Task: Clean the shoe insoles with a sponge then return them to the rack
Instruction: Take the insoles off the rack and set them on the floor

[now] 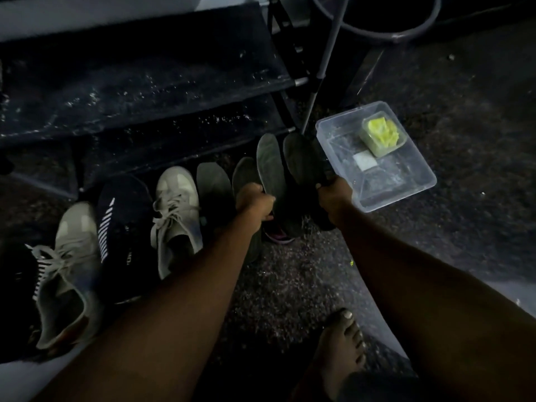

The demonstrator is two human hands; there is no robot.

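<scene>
Several grey insoles stand in a row on the floor, leaning against the dark shoe rack (139, 82). My left hand (255, 203) grips one upright insole (271, 166) near its lower half. My right hand (335, 195) grips a darker insole (303, 161) beside it, with a dark shoe behind it that is hard to make out. Two more insoles (213, 184) lean to the left of my left hand. The yellow sponge (381, 134) sits in a small tub inside a clear plastic tray (417, 184) to the right.
A pair of grey laced sneakers (174, 216) and dark striped shoes (121, 227) line the floor at left. A metal pole (324, 68) rises beside the rack. My bare foot (339, 352) rests at the bottom right. The floor is dark speckled carpet.
</scene>
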